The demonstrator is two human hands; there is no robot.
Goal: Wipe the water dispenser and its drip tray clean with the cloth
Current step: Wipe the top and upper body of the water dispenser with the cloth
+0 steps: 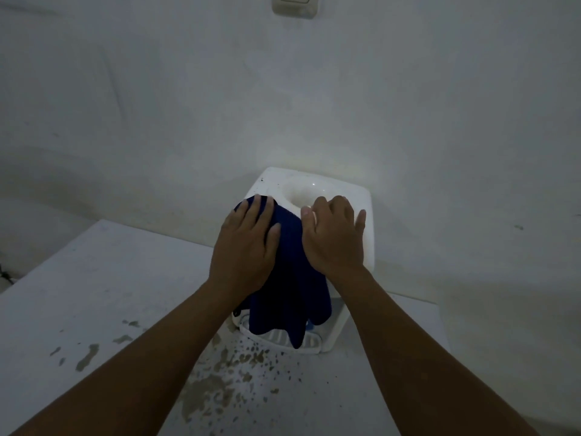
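Observation:
A small white water dispenser (358, 196) stands on a white counter against the wall, with a round well in its top. A dark blue cloth (292, 278) drapes over its front top edge and hangs down the front, covering the taps. My left hand (245, 243) lies flat on the cloth at the dispenser's top left, pressing it down. My right hand (334, 234) rests on the top right, fingers curled at the well's rim, its heel on the cloth's edge. The white ribbed drip tray (276, 338) shows below the cloth's hanging corners.
The counter (103, 278) in front of the dispenser is stained with several dark wet blotches (232, 366). A light switch (294, 4) is on the wall above. The counter's left edge runs diagonally at the far left.

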